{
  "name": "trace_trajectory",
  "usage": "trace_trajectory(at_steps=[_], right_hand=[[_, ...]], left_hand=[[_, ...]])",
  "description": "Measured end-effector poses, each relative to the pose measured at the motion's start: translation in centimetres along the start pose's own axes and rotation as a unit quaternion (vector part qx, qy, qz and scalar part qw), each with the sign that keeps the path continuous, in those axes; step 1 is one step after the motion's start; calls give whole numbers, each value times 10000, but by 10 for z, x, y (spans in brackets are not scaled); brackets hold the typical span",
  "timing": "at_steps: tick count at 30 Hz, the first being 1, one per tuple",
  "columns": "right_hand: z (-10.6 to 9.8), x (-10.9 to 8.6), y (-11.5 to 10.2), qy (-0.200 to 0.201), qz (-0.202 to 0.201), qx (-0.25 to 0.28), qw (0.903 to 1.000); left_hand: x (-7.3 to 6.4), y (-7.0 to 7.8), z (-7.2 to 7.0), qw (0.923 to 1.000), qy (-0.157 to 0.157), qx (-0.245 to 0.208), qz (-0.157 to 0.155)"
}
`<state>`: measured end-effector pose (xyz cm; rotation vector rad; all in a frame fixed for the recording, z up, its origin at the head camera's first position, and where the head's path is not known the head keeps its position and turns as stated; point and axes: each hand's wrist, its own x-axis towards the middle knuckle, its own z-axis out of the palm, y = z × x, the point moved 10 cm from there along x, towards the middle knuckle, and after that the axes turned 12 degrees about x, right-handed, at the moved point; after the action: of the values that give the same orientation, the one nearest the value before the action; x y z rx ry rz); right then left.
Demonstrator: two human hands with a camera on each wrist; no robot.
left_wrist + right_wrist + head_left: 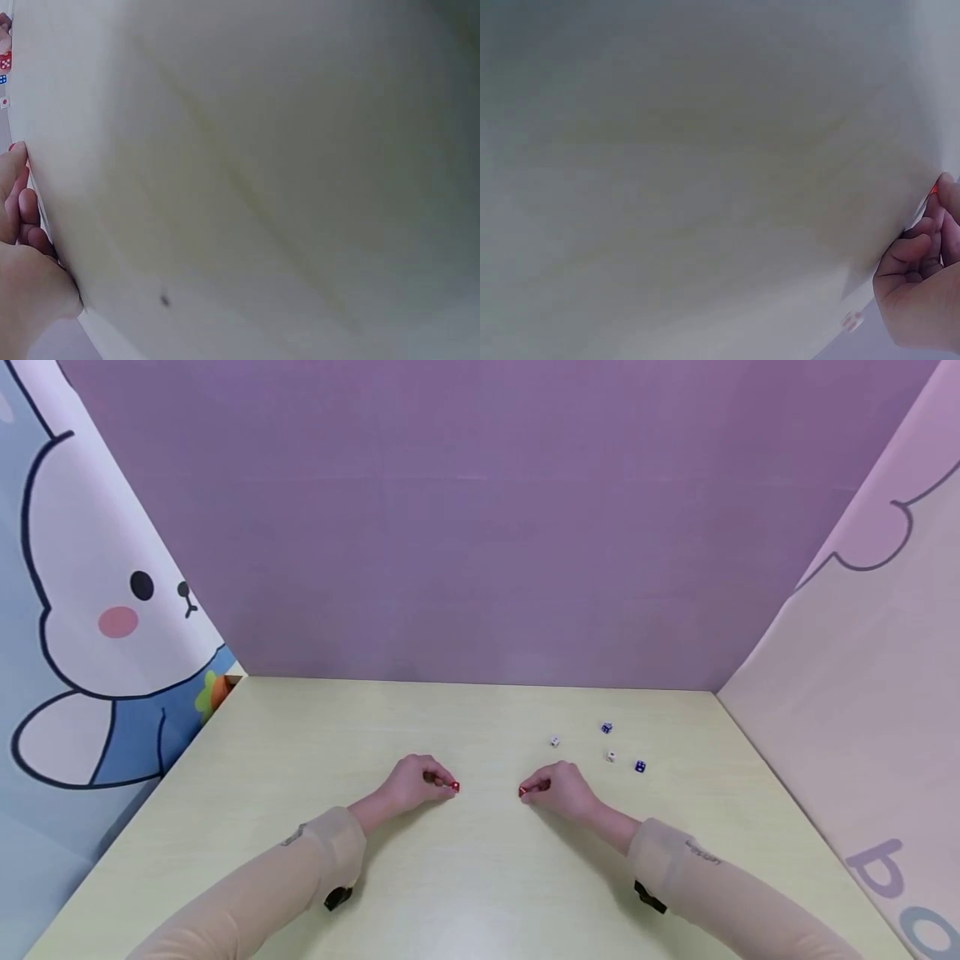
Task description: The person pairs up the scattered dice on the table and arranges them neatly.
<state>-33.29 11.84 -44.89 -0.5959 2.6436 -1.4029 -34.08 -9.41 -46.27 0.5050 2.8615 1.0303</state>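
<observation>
Between thumb and fingertips, my left hand pinches a small red die close over the table, left of the middle. My right hand pinches another red die facing it, with a gap between the two hands. In the left wrist view, my left hand shows at the left edge, and the right hand's red die has white pips. The right wrist view has my right hand at its right edge, with a bit of red die between the fingertips.
Beyond my right hand lie two white dice and two blue dice on the pale wooden table. A purple panel rises at the back edge. Printed sheets with a cartoon and lettering flank the table.
</observation>
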Motion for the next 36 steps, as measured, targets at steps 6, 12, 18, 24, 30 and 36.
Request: trace_trajectory(at_steps=[6, 12, 18, 24, 30, 36], right_hand=[[20, 3, -13, -96, -87, -28, 9999], [37, 11, -26, -213, -242, 3, 9995], [49, 21, -37, -255, -365, -52, 9990], [58, 31, -43, -294, -295, -29, 9991], [64, 37, -46, -296, -278, -89, 9991], [69, 39, -50, -366, -378, 6, 9986]], left_hand=[[1, -2, 0, 10000, -44, 13, -45], [2, -2, 0, 10000, -23, 59, -24], [2, -2, 0, 9999, -43, 93, 47], [5, -2, 0, 9999, -49, 78, 72], [4, 1, -1, 9999, -63, 67, 103], [4, 0, -1, 9999, -24, 103, 110]])
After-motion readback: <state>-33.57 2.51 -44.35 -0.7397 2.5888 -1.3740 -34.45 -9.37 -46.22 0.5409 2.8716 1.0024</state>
